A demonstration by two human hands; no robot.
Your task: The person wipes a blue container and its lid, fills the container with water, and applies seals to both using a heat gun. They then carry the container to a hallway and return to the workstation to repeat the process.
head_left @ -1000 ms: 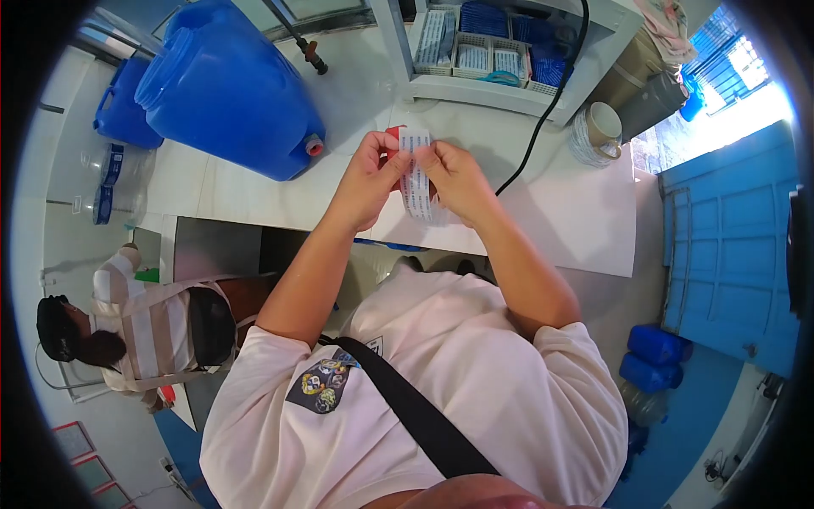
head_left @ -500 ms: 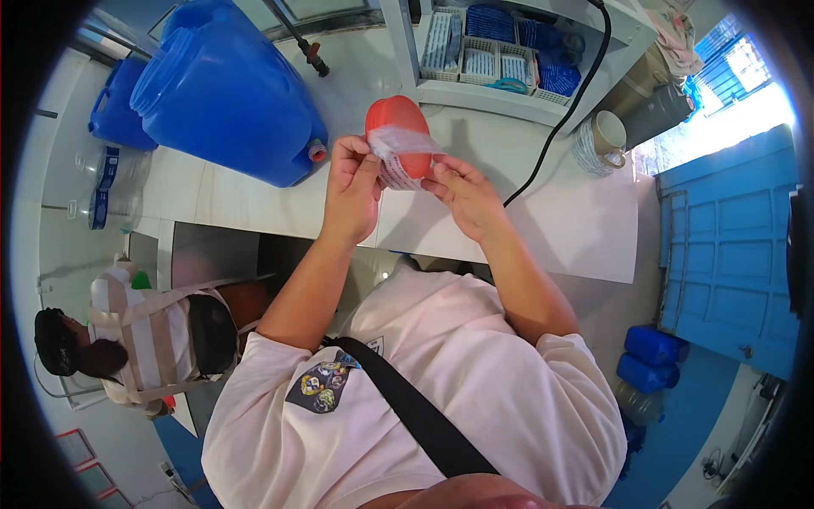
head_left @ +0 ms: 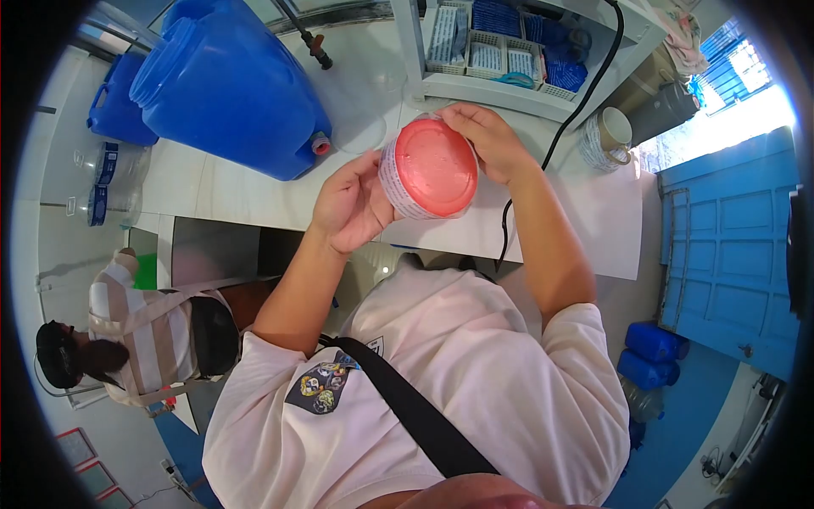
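Both my hands hold a round red tub (head_left: 436,167) above the white counter, its flat red face turned toward me. White printed wrap with lettering runs round its side, and clear film shows at the edge. My left hand (head_left: 352,204) supports the left side, palm facing up, with its fingers partly hidden behind the tub. At the upper right, my right hand (head_left: 492,140) grips the rim, fingers bent over the edge.
A large blue jerrycan (head_left: 233,93) stands on the counter (head_left: 560,229) at left. A shelf unit (head_left: 500,93) with baskets of packets is behind. A black cable (head_left: 577,110) hangs at right, near a wrapped mug (head_left: 612,131). Another person (head_left: 161,331) is at lower left.
The tub has turned so its flat red face shows, and it has come slightly right and closer. My right hand has shifted up to its upper rim. The loose film strip no longer crosses the front.
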